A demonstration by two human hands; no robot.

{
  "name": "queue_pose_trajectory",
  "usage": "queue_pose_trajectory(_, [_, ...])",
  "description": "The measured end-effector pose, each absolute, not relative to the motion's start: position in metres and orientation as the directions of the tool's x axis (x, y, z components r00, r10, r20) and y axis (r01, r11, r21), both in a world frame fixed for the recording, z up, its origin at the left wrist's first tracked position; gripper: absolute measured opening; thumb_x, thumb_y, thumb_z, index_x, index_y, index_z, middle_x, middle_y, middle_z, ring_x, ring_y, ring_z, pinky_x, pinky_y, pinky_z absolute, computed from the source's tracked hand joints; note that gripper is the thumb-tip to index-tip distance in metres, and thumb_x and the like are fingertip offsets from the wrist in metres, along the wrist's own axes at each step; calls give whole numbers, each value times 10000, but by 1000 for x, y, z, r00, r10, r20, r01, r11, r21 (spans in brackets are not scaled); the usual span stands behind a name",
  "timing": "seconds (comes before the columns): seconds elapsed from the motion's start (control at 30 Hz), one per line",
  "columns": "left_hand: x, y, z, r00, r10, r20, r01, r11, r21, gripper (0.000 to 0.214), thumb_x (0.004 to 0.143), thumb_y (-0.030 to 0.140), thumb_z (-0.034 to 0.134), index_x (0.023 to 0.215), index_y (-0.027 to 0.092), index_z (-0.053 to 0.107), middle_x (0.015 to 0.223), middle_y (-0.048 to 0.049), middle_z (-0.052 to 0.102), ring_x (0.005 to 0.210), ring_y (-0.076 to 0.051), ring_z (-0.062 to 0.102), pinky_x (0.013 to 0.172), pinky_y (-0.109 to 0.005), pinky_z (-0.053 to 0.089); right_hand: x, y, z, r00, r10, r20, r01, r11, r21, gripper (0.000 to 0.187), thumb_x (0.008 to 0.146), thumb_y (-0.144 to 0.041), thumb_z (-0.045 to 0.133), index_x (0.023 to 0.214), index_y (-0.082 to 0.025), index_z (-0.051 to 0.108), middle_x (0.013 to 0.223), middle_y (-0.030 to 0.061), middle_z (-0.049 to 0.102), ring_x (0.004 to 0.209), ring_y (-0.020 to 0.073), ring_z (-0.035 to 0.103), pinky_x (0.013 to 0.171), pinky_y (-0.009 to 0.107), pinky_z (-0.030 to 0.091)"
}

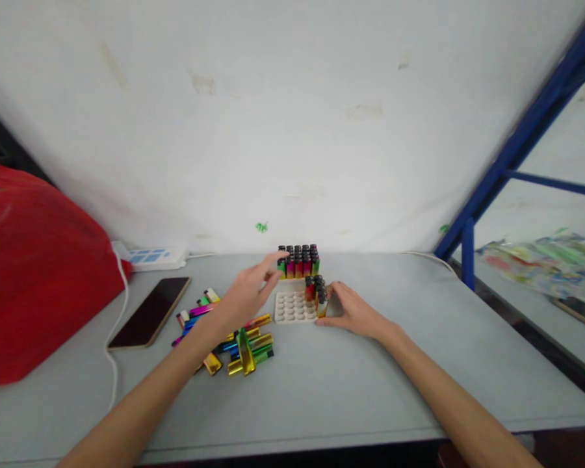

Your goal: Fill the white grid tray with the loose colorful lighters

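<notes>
A white tray (288,311) with rows of round holes stands on the table, several lighters (316,291) with black tops upright at its right end. My right hand (353,311) curves around that end, thumb at the front corner and fingertips beside the lighters. My left hand (253,286) is raised left of the tray, thumb and index finger apart with nothing visible between them. Behind the tray stands a block of upright lighters (298,265) in green, pink and red. Below my left forearm lies a loose pile of shiny metallic lighters (246,351), partly hidden by the arm.
A dark-screened phone (151,313) lies left of the pile, beside a white cable (116,364). Farther left is a large red bag (43,273), with a white power strip (158,258) behind it. A blue metal frame (507,153) rises at the right, and a white wall (292,143) closes the back.
</notes>
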State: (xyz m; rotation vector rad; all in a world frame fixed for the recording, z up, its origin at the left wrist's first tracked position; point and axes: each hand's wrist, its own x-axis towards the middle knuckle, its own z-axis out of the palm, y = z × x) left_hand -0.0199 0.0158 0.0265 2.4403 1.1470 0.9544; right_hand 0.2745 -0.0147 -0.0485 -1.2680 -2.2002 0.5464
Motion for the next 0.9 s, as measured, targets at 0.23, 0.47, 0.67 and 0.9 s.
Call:
queue_pose_trajectory(0.23, [-111,0,33,274,862,427,731,-475,489,505,934,389,549,1413,243,614,779,36,701,714,-181,699,785,-279,567,275,-14,-51,-404,881,247,657,467,-592,513,835,-546,877,1064,-229,546,1099,85,659,1013,297,622,908,417,505])
queue_pose_trajectory(0.47, [-158,9,14,97,955,279,864,-220,453,483,924,572,475,1157,220,710,909,-58,791,780,-263,735,741,-337,554,277,-14,-52,-406,882,240,648,463,-605,511,838,-548,867,1081,-224,556,1111,89,658,1040,304,625,924,422,513])
queue_pose_trajectory(0.67, [-161,44,1,116,988,106,947,-142,287,520,884,627,531,1122,207,725,905,-99,797,815,-311,740,766,-364,527,277,-14,-53,-406,882,238,657,463,-595,508,848,-563,858,1083,-225,561,1121,89,660,1054,303,624,946,431,513])
queue_pose_trajectory(0.9, [-149,74,-15,102,988,116,963,-128,238,448,825,578,638,1106,241,730,797,-50,775,801,-308,746,712,-331,490,276,-14,-51,-416,877,241,656,473,-588,504,855,-558,856,1100,-226,566,1126,95,667,1067,306,623,952,446,516])
